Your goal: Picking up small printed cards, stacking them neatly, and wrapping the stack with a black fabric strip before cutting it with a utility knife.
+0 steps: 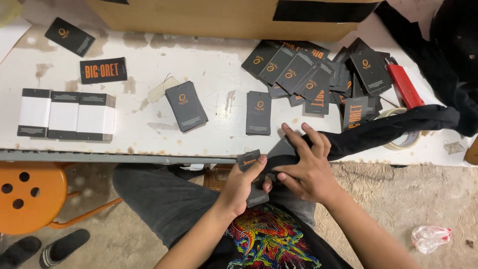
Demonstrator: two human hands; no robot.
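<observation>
One tag (253, 177) is pinched in your left hand (242, 185) at the tabletop (149, 60) edge; your right hand (306, 167) fingers clamp the black garment (388, 127). Many loose tags (318, 69) remain unattached.

Light fell from above, flat and fairly bright, so the white table (149, 65) glowed almost washed out while the floor (423, 194) below sat dimmer. Shadows were soft and short: a thin one lay under each stack of tags (186, 106), a deeper band under the table's front edge. The black cloth (393, 127) swallowed detail. Focus held sharp at the centre; the hands showed slight blur. Table lines bowed at the corners from a wide lens.
</observation>
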